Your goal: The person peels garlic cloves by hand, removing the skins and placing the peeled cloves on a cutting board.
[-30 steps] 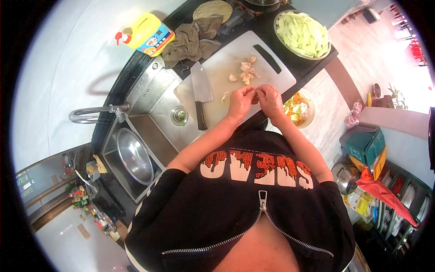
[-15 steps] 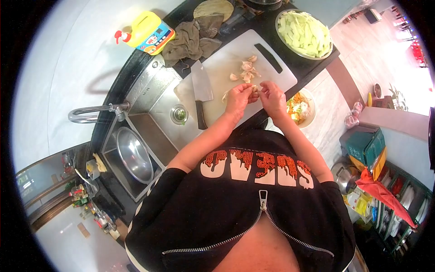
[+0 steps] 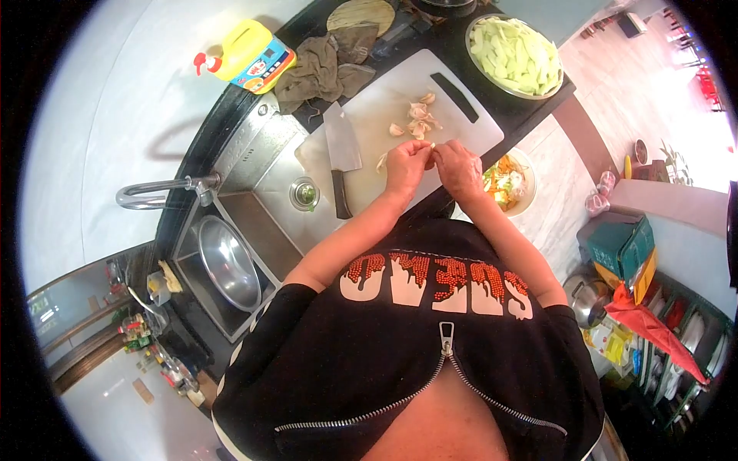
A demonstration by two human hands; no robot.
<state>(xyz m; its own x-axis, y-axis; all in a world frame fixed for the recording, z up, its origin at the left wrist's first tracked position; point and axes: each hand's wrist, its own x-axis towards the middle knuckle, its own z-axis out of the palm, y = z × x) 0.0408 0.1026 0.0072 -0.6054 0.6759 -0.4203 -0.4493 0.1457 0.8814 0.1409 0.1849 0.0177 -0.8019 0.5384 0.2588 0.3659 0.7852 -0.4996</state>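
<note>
My left hand (image 3: pixel 409 163) and my right hand (image 3: pixel 459 169) meet over the near edge of a white cutting board (image 3: pixel 384 88). Between their fingertips is a small garlic clove (image 3: pixel 432 145), mostly covered by the fingers. Both hands are closed in a pinch on it. Just beyond them lies a small pile of unpeeled garlic cloves (image 3: pixel 419 115). A cleaver (image 3: pixel 343 142) with a dark handle rests on the left of the board, its handle toward me. Some pale bits lie beside my left hand, partly hidden by it.
A bowl of sliced pale-green vegetable (image 3: pixel 515 58) stands at the back right. Below the counter on the right is a bin of scraps (image 3: pixel 513 183). The sink (image 3: pixel 261 230) with a metal basin (image 3: pixel 228 261) is on the left. A yellow detergent bottle (image 3: pixel 254 55) and a brown cloth (image 3: pixel 319 69) sit behind.
My hands have drawn closer together at the fingertips. My right hand has turned inward, with its fingers curled more tightly around the clove. The pile and cleaver have stayed put.
</note>
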